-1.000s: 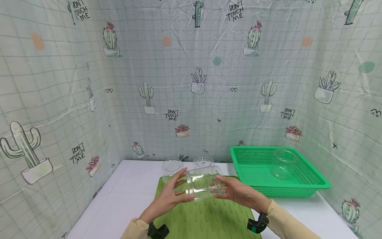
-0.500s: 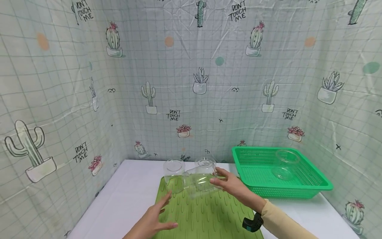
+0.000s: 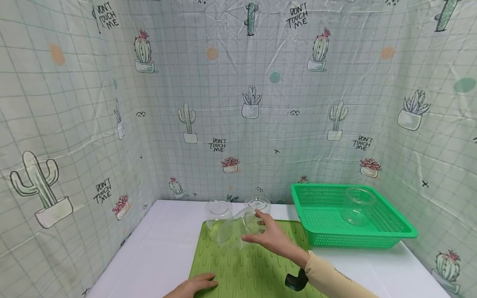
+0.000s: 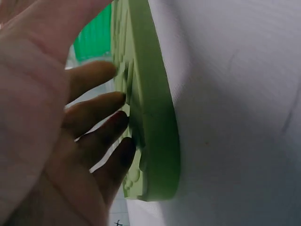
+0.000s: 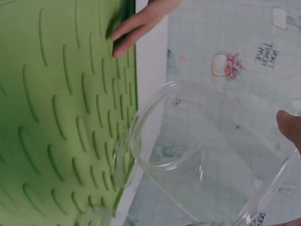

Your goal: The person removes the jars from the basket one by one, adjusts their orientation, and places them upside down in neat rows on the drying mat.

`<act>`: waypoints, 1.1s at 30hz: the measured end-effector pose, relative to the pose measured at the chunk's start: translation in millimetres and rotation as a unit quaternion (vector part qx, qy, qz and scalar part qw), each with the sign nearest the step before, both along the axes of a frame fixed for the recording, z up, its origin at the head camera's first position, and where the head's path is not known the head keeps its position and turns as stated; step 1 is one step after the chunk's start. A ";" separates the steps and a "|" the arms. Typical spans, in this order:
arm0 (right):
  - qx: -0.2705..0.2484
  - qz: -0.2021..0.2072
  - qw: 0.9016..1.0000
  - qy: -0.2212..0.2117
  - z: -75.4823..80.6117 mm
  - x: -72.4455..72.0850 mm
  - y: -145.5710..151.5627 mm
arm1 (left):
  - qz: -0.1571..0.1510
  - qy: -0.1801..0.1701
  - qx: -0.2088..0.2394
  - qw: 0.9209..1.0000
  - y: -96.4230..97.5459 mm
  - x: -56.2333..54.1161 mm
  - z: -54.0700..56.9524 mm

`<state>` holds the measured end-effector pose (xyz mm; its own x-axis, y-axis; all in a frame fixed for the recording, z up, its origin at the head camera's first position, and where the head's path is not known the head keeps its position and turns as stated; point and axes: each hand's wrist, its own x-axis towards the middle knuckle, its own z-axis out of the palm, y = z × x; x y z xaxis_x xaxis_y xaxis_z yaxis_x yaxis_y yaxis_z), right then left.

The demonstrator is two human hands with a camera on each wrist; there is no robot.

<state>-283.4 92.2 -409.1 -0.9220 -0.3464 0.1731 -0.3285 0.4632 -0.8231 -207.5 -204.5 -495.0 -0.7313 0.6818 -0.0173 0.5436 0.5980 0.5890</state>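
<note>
My right hand (image 3: 271, 236) grips a clear plastic jar (image 5: 207, 146) by one end. The jar lies tilted on its side over the ribbed green mat (image 3: 257, 269), its other end facing left. Low at the mat's left edge is my left hand (image 3: 192, 286), holding nothing. In the left wrist view its fingers (image 4: 101, 106) reach over the mat's ribbed top, fingertips right at the surface. Behind the held jar a clear jar (image 3: 218, 210) stands bottom up at the mat's back left. Another clear jar (image 3: 257, 204) stands right of it, partly hidden by the right hand.
At the back right, a green plastic basket (image 3: 357, 241) with pierced walls holds one more clear jar (image 3: 358, 207). White cloth (image 3: 149, 248) covers the table around the mat. A patterned curtain (image 3: 238, 103) encloses the back and both sides.
My left hand has let go of the jar and dropped down to the mat's left edge. My right hand keeps the jar and has moved left, turning it to a steeper tilt.
</note>
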 end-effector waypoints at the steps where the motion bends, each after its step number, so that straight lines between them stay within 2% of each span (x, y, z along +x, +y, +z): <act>1: 0.001 0.006 1.000 0.001 -1.2 0.2 -4.0 | -0.007 -0.002 0.001 1.000 -1.0 -0.5 -1.5; 4: 0.012 0.016 1.000 0.010 -4.6 2.0 -15.6 | -0.033 0.020 0.010 0.999 -3.6 -2.7 -5.9; 8: 0.041 0.021 0.998 0.038 -11.9 2.6 -31.0 | -0.047 0.043 0.021 0.998 -5.7 -5.4 -9.2; 13: 0.064 0.032 0.995 0.068 -21.8 3.9 -47.0 | -0.045 0.008 0.049 0.998 -7.7 -6.0 -9.0; 15: 0.062 0.034 0.995 0.070 -23.9 5.0 -51.9 | -0.046 0.007 0.059 0.997 -8.5 -6.1 -9.6; 21: 0.064 0.036 0.993 0.087 -26.5 7.1 -65.1 | -0.069 0.097 0.060 0.991 -10.7 -7.3 -17.3; 26: 0.069 0.044 0.989 0.122 -29.7 8.5 -75.4 | -0.075 0.140 0.056 0.986 -11.8 -7.9 -20.1; 29: 0.073 0.047 0.985 0.149 -35.0 8.8 -79.5 | -0.072 0.141 0.052 0.986 -11.5 -7.9 -19.3; 33: 0.074 0.047 0.983 0.163 -43.0 8.9 -80.5 | -0.066 0.113 0.055 0.990 -10.3 -7.4 -17.4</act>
